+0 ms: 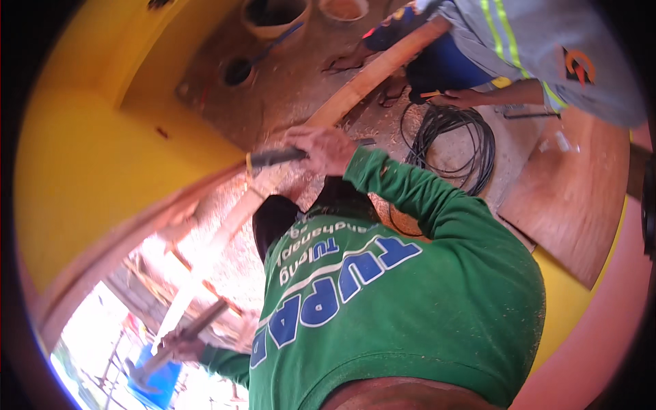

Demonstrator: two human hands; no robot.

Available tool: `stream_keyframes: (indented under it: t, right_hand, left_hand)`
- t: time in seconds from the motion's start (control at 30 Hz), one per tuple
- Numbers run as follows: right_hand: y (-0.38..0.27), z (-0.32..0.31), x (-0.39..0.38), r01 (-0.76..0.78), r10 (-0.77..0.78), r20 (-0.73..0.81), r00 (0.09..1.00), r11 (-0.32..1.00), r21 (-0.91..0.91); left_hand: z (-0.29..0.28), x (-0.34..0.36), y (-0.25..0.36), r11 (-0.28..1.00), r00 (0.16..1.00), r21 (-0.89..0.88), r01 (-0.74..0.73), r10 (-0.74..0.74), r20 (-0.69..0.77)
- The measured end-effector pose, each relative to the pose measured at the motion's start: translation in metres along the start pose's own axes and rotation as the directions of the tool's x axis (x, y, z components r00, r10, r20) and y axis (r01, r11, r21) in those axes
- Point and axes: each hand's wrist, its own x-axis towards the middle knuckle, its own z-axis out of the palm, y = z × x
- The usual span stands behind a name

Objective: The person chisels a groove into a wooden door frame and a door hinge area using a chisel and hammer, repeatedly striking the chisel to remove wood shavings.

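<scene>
In my right hand (328, 148), closed in front of my chest, is a black-handled chisel (277, 157) with a yellow band at its left end. A short dark part of it shows to the right of my fingers. Under and beyond this hand runs a long wooden plank (369, 78), slanting away to the upper right. My left hand (181, 346), low at the left and away from the plank, is wrapped round the handle of a hammer (205, 318). The hammer's head points down and left, in front of a blue container (156, 383) in glare.
Yellow panels (123, 184) stand close at the left. Another person in a grey striped shirt (540, 55) crouches at the upper right, a hand (465, 98) by a coil of black cable (454, 147). A plywood sheet (567, 191) lies right; buckets (273, 31) and shavings are beyond.
</scene>
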Motion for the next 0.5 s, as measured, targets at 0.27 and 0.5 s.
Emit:
stream_keyframes:
  t: [0.27, 0.5]
  right_hand:
    - [-0.004, -0.026, 0.015, 0.068, -0.064, 0.046, 0.997, 0.993, -0.099]
    - [-0.006, -0.029, 0.009, 0.225, -0.286, -0.062, 0.956, 0.854, -0.468]
  left_hand:
    - [0.139, -0.092, -0.021, 0.909, 0.897, 0.216, 0.357, -0.398, 0.190]
    - [0.190, -0.115, -0.064, 0.842, 0.666, 0.302, 0.448, -0.539, 0.516]
